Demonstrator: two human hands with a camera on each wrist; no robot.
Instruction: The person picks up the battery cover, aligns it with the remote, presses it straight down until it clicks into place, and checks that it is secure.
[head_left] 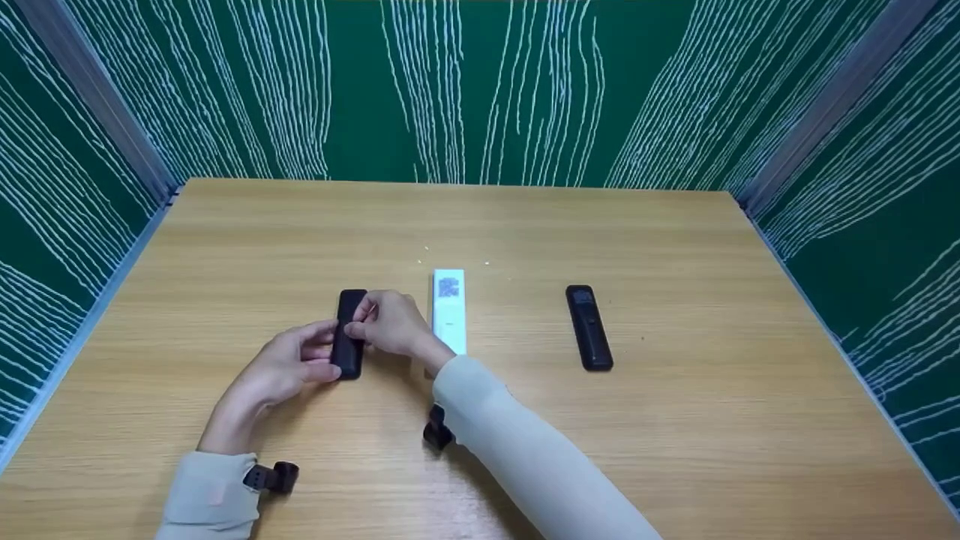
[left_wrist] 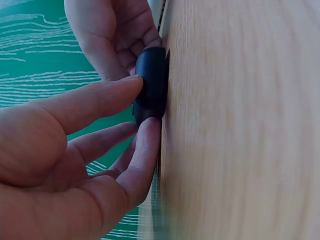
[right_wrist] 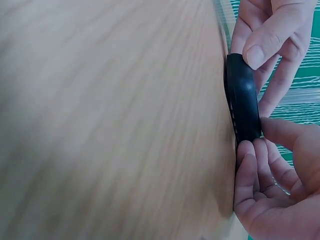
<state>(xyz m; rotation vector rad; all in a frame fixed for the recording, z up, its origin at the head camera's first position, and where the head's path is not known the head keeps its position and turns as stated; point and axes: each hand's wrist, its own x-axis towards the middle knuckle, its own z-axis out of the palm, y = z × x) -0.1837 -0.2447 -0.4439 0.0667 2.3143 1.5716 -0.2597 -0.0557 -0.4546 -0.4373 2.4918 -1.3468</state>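
A slim black remote control (head_left: 347,352) lies on the table at the left, with both hands on it. My left hand (head_left: 289,364) grips it from the left side, thumb near its lower end and fingers along the edge, as the left wrist view shows of the remote control (left_wrist: 151,85). From the right, my right hand (head_left: 391,322) pinches it, its thumb at the upper face and the other fingers curled against the right edge. In the right wrist view the remote control (right_wrist: 243,100) sits close to the tabletop. What is under the right fingertips is hidden.
A white remote-like bar (head_left: 449,307) with a printed code label lies just right of the right hand, partly behind its wrist. Another black remote control (head_left: 589,328) lies farther right. Small white crumbs dot the wooden table (head_left: 675,450). Green, white-streaked walls (head_left: 360,90) enclose it.
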